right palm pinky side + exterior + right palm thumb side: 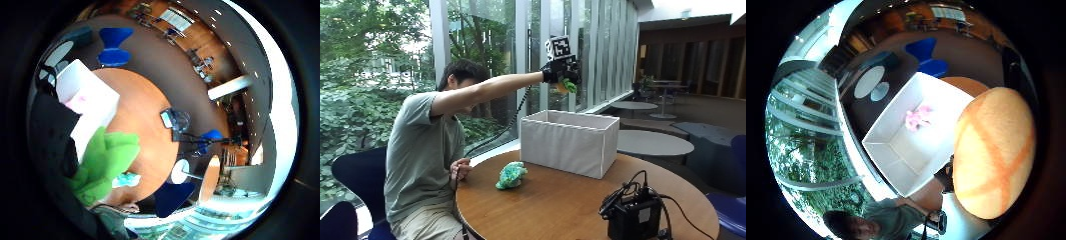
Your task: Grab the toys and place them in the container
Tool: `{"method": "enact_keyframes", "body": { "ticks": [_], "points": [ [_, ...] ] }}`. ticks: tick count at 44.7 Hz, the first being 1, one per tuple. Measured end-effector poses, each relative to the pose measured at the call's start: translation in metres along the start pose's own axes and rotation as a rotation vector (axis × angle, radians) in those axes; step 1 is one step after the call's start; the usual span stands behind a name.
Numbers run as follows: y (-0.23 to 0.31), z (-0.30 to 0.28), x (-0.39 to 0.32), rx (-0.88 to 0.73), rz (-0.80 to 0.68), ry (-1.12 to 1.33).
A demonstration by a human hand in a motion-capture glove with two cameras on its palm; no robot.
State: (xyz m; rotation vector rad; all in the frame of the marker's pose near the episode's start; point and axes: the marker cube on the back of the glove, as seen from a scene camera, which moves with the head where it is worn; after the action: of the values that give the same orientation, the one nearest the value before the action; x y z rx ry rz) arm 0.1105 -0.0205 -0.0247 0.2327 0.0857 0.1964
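Observation:
My gloved right hand point(558, 71) is raised high above the white fabric container point(569, 141) and grips a plush toy with green leaves point(568, 86) and an orange body point(994, 151). The green part point(105, 162) fills the near edge of the little finger side view. Inside the container point(896, 150), seen from above, lies a small pink toy point(917, 117). A teal-green plush toy point(511, 175) lies on the round wooden table point(546, 210) in front of the container, near the person's bare left hand point(461, 170).
A black device with cables point(631, 212) stands at the table's near right edge. Blue chairs point(114, 47) stand round the table. A second round table point(653, 142) is behind the container, beside the glass wall.

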Motion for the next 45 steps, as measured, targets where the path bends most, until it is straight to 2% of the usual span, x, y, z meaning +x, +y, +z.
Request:
{"method": "enact_keyframes", "body": {
  "ticks": [9, 16, 20, 22, 26, 31, 36, 42, 45],
  "points": [
    [-0.043, 0.015, -0.091, -0.022, 0.068, -0.077],
    [-0.048, 0.034, -0.12, -0.04, -0.033, -0.08],
    [-0.05, 0.041, -0.133, -0.083, -0.012, -0.07],
    [-0.043, 0.044, -0.136, -0.138, -0.088, -0.053],
    [-0.031, 0.046, -0.127, -0.255, -0.122, -0.055],
    [-0.011, 0.037, -0.097, -0.265, -0.117, -0.064],
    [0.013, 0.018, -0.066, -0.276, -0.029, -0.032],
    [0.058, -0.002, -0.007, -0.271, 0.003, -0.011],
    [0.081, -0.005, 0.013, -0.269, 0.078, -0.023]
  ]
}}
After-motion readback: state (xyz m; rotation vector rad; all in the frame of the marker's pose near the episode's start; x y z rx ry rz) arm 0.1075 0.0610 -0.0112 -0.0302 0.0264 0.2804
